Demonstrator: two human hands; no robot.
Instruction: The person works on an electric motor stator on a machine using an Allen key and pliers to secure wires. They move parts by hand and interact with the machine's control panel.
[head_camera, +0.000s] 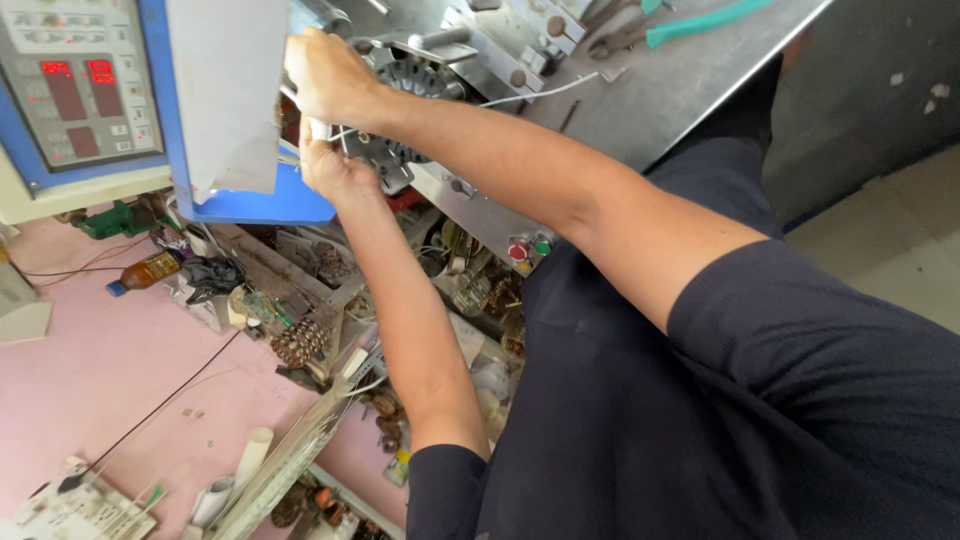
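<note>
Crowding the stator (400, 110), left hand (335, 172) and right hand (325, 78): each grip's state hidden.

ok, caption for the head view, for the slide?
Left hand and right hand at a round slotted metal core on a grey metal bench.

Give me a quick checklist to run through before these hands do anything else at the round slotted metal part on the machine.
1. Both hands on the work: ok. The right hand and the left hand are at the round slotted part.
2. Grip on the part: cannot tell; fingers hidden.
3. White wire free of the forearm: cannot tell; it runs under it.
4. Pliers out of the way: ok, on the metal table.
5. Control panel powered: ok, red digits lit.
</note>
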